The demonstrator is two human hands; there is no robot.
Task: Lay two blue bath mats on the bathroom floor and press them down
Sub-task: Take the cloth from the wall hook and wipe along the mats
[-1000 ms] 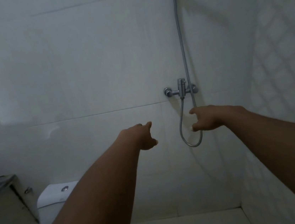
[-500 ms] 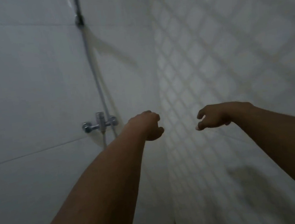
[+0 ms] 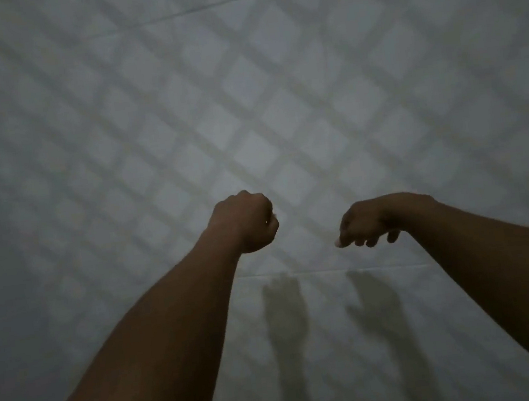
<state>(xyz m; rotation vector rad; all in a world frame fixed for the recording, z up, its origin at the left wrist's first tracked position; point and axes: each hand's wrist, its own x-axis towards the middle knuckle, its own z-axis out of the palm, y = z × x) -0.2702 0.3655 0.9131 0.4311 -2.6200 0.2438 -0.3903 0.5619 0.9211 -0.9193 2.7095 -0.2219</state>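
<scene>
No blue bath mat is in view. My left hand (image 3: 246, 224) is raised in front of me at mid-frame, its fingers curled into a fist with nothing in it. My right hand (image 3: 366, 224) hangs beside it to the right, a short gap apart, wrist bent and fingers drooping loosely curled, holding nothing. Both forearms stretch up from the lower corners of the frame.
A pale tiled wall (image 3: 244, 102) fills the whole view, crossed by a diamond-shaped pattern of light and shadow. A horizontal grout line (image 3: 381, 267) runs just below my hands. Two dark shadows of my arms (image 3: 288, 324) fall on the tile beneath it.
The view has swung right and up: the shower tap, hose, toilet and the strip of blue at the floor have left the frame. My left hand's fingers have curled into a fist.
</scene>
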